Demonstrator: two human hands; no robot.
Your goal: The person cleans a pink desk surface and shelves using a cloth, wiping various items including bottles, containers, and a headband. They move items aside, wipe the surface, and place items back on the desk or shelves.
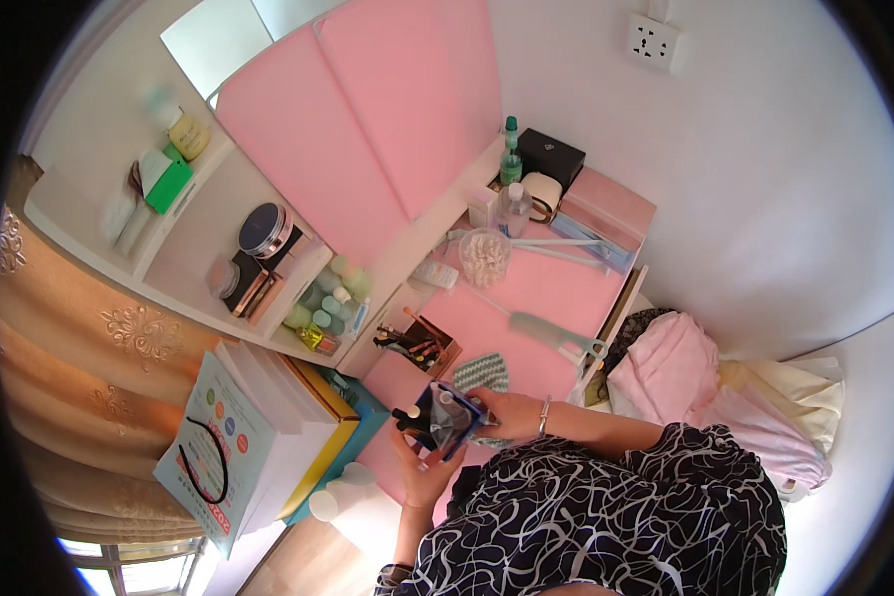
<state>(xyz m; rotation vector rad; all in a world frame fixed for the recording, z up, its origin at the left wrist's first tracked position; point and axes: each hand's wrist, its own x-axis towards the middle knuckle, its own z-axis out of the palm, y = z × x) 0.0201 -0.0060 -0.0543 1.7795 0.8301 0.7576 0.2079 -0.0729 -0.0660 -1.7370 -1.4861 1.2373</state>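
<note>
Both hands hold a small dark blue open box (454,417) over the near edge of the pink desktop. My left hand (426,473) grips it from below and the left, close to black and gold-ended cosmetic items at its side. The fingers of my right hand (512,414) are on its right side. Clear plastic and small items show inside, too blurred to name. Beyond it lies a green and white striped knitted piece (483,374), partly hidden by the box. A brown organizer (441,356) with brushes and pencils stands further back.
A tub of cotton swabs (484,257), a clear bottle (515,208) and a green-handled cleaning tool (551,331) are on the desk. Shelves with cosmetics (227,182) rise at the left, above paper stacks (268,439). Folded clothes (667,357) lie right of the desk.
</note>
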